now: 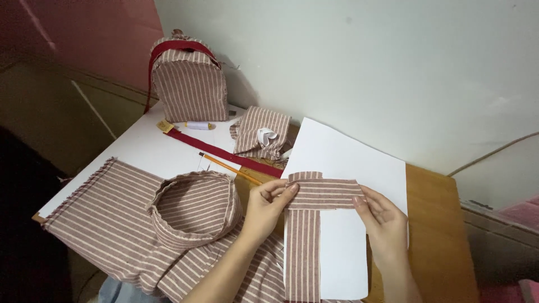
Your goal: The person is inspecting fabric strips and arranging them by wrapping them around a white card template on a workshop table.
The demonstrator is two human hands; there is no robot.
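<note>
1. Table (438,235): wooden, against a pale wall, with a white board (140,148) covering its left part.
2. Cloth (106,224): a large striped red-and-white piece spread over the near left of the table, running under the left forearm.
3. Paper (348,163): a white sheet lying aslant on the table, under both hands.
4. Bag (190,78): a small striped backpack shape with a red strap, upright at the far edge by the wall.
5. Ring (193,207): a round striped fabric band resting on the cloth, just beside the left hand.
6. Strips (320,193): two striped strips laid in a T on the paper, one crosswise over one running toward the person.
7. Left hand (266,205): fingertips pinch the left end of the cross strip.
8. Right hand (384,216): fingers grip its right end.
9. Scrap (261,132): folded striped fabric behind the paper.
10. Ribbon (224,152), pencil (230,167), and spool (197,125) lie near the bag.
</note>
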